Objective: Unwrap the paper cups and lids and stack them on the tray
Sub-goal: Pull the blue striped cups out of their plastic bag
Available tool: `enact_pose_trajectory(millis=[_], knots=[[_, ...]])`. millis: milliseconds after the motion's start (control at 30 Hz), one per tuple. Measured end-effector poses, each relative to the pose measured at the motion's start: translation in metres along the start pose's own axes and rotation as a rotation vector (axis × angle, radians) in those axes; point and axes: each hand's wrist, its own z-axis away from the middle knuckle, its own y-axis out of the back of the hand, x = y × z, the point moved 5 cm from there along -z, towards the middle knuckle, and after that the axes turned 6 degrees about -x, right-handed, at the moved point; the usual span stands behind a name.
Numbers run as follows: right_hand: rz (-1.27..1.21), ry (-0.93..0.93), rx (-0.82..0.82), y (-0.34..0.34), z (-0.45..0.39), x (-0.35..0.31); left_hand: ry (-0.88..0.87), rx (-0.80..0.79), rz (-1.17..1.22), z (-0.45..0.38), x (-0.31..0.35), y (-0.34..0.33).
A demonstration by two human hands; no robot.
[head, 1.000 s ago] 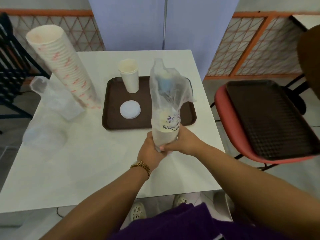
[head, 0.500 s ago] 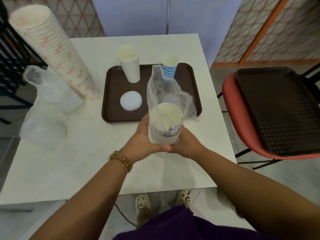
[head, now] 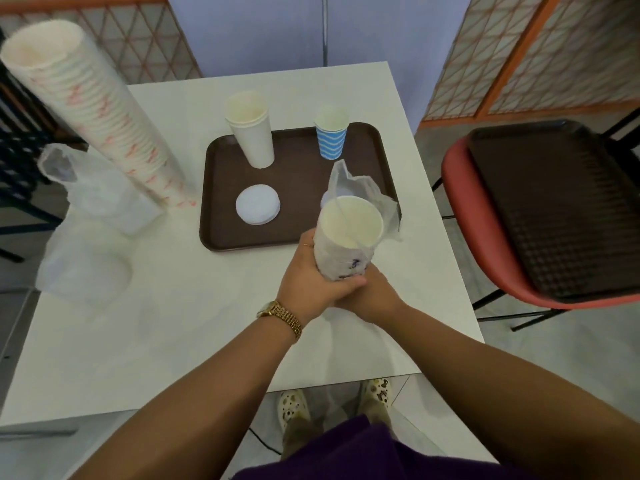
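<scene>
Wrapper (head: 360, 188) sags lower now; both hands' grip clamps wrapped cups (head: 346, 244) over white table (head: 173, 306) (seemingly marbled).

Two brown trays, one on the table (head: 221, 188), one on the chair (head: 554, 202); four cup stacks: tall (head: 93, 109), white (head: 251, 133), blue (head: 330, 136), wrapped (head: 346, 244); one lid pile (head: 258, 204); two hands.

White table (head: 145, 341), red chair (head: 460, 188)

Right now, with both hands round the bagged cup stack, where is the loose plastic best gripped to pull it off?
Probably the bunched flap of the plastic bag above the rim, pinched from the far right side. It stands free of the cup stack, while the left hand and right hand hold the base.
</scene>
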Motion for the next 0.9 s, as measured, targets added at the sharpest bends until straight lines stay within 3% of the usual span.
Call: enact_pose_trajectory(millis=[167,233,300,367,467,533,600,633,700,733,767,833,900], knots=[[0.077,0.162,0.204,0.010,0.002,-0.017,-0.004,0.099,0.088,-0.002,0.015,0.015],[-0.247,0.101,0.232,0.014,0.012,-0.017,-0.048,0.171,0.161,-0.005,0.027,0.027],[-0.783,0.050,0.095,0.009,0.022,-0.016,-0.082,0.217,0.261,-0.010,0.039,0.040],[-1.135,0.032,-0.078,0.003,0.029,-0.026,-0.112,0.221,0.324,-0.012,0.054,0.051],[-1.388,0.079,-0.264,0.002,0.033,-0.053,-0.123,0.094,0.398,-0.012,0.069,0.051],[-1.500,0.103,-0.277,0.003,0.037,-0.068,-0.102,-0.020,0.363,-0.008,0.079,0.049],[-1.576,0.143,-0.267,0.004,0.037,-0.078,-0.092,-0.108,0.112,0.001,0.097,0.055],[-1.613,0.175,-0.277,0.005,0.035,-0.080,-0.079,-0.178,-0.143,0.010,0.111,0.058],[-1.637,0.218,-0.280,0.010,0.030,-0.080,-0.034,-0.310,-0.868,0.034,0.127,0.060],[-1.629,0.215,-0.258,0.012,0.028,-0.078,-0.089,-0.355,-1.196,0.047,0.137,0.057],[-1.623,0.228,-0.242,0.014,0.026,-0.075,-0.186,-0.384,-1.379,0.060,0.150,0.050],[-1.619,0.252,-0.251,0.014,0.025,-0.075,-0.453,-0.410,-1.585,0.077,0.172,0.032],[-1.598,0.236,-0.228,0.012,0.025,-0.071,-0.606,-0.309,-1.871,0.072,0.181,0.025]])
